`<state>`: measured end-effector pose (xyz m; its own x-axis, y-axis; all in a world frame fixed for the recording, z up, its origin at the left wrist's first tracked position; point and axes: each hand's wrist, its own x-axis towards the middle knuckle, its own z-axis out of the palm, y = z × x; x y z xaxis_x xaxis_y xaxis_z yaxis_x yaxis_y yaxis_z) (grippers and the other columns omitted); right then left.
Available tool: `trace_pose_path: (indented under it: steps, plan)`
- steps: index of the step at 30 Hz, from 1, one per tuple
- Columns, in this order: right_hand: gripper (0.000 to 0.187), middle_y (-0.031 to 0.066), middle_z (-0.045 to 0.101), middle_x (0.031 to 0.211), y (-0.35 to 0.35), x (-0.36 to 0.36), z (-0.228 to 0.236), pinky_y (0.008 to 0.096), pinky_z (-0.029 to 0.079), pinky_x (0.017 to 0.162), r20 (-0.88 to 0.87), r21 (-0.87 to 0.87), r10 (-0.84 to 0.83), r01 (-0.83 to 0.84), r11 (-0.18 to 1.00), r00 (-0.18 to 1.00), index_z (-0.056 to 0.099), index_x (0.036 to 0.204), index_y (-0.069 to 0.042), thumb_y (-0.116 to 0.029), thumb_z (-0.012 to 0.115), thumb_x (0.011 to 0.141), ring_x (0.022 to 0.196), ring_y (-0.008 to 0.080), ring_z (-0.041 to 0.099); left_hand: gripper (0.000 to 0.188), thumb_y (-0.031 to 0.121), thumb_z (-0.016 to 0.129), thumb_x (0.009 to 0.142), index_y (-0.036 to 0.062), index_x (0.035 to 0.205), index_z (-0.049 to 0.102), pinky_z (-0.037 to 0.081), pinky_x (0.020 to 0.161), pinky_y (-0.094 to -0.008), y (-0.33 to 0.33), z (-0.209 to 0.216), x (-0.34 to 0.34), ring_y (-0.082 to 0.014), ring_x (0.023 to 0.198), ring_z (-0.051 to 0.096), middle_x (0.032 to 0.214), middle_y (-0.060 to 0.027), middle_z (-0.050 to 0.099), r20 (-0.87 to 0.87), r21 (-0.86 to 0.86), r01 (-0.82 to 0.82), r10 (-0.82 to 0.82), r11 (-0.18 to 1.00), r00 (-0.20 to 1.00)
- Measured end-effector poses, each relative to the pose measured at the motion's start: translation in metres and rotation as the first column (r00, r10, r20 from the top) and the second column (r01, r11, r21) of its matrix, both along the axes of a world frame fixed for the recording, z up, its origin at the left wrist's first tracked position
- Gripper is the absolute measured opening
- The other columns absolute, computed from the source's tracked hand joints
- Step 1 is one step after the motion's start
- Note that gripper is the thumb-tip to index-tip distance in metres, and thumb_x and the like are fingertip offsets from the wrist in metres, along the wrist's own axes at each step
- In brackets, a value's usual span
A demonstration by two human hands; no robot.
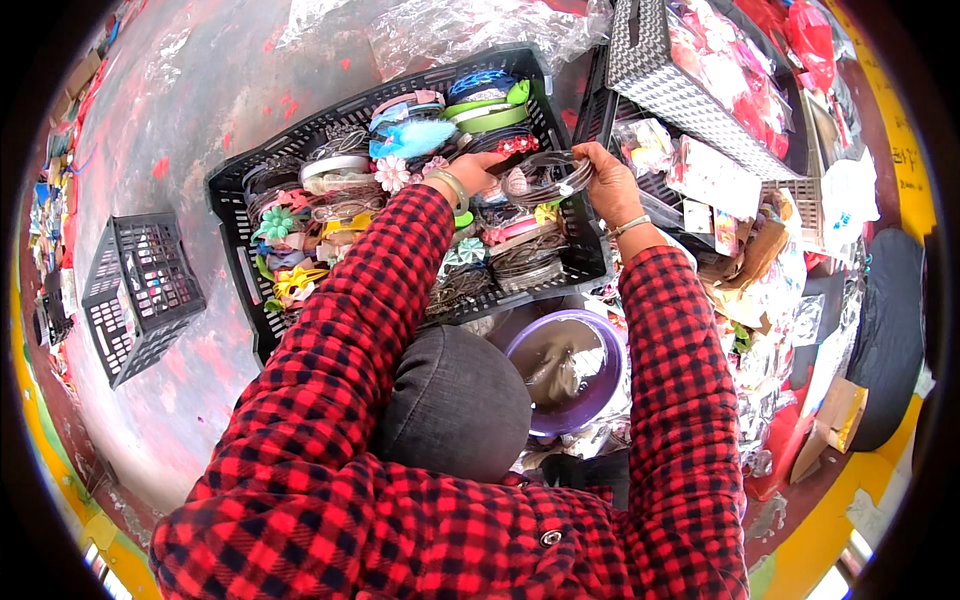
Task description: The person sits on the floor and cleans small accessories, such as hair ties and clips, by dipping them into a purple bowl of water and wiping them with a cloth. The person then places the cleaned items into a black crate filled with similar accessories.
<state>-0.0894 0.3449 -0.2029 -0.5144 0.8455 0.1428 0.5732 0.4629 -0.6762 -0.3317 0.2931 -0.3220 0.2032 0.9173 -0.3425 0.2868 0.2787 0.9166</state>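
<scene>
My right hand (612, 187) pinches a bundle of thin dark headbands (553, 186) by one end, above the right part of a black plastic crate (235, 215). To its left, my left hand (470, 174) reaches over the crate with its fingers closed beside a headband with red trim (518, 145); what is in them is too hidden to name. Packed in rows, the crate holds many headbands. Among them are a fluffy blue piece (412, 138), a pale pink flower (392, 174), a green band (490, 118) and a yellow bow (297, 282).
Below the crate stands a purple basin (612, 375) of murky water. A smaller black basket (150, 290) is at the left. On the right are a patterned grey basket (690, 95) of wrapped pieces, loose packaging and an open cardboard box (832, 420). Clear plastic sheeting (470, 35) lies behind.
</scene>
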Motion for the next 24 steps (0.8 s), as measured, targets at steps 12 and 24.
trace_pose_path:
  steps: [12,24]
  plan:
    - [0.022,0.0190,0.056,0.092,-0.013,-0.038,0.011,0.0454,0.045,0.069,0.312,0.132,-0.041,-0.001,0.991,0.949,0.045,0.098,-0.008,0.002,0.045,0.077,0.082,0.0381,0.057,0.045,-0.012,0.056,0.077,0.0006,0.120,0.052,0.043,0.088,-0.0248,0.001,-0.004,-0.003,-0.0109,0.098,0.054,0.109,-0.0044,0.058,0.213,-0.031,-0.040,0.046,0.999,0.976]
    - [0.031,0.0075,0.055,0.105,-0.029,-0.078,-0.028,0.0361,0.042,0.075,0.742,0.264,-0.177,-0.039,0.964,0.646,0.051,0.113,-0.012,-0.014,0.046,0.082,0.092,0.0233,0.055,0.064,0.030,0.066,0.076,-0.0031,0.125,0.043,0.036,0.091,-0.0259,-0.009,0.074,-0.001,-0.0172,0.108,0.047,0.119,-0.0127,0.053,0.354,-0.260,0.070,0.027,0.963,0.935]
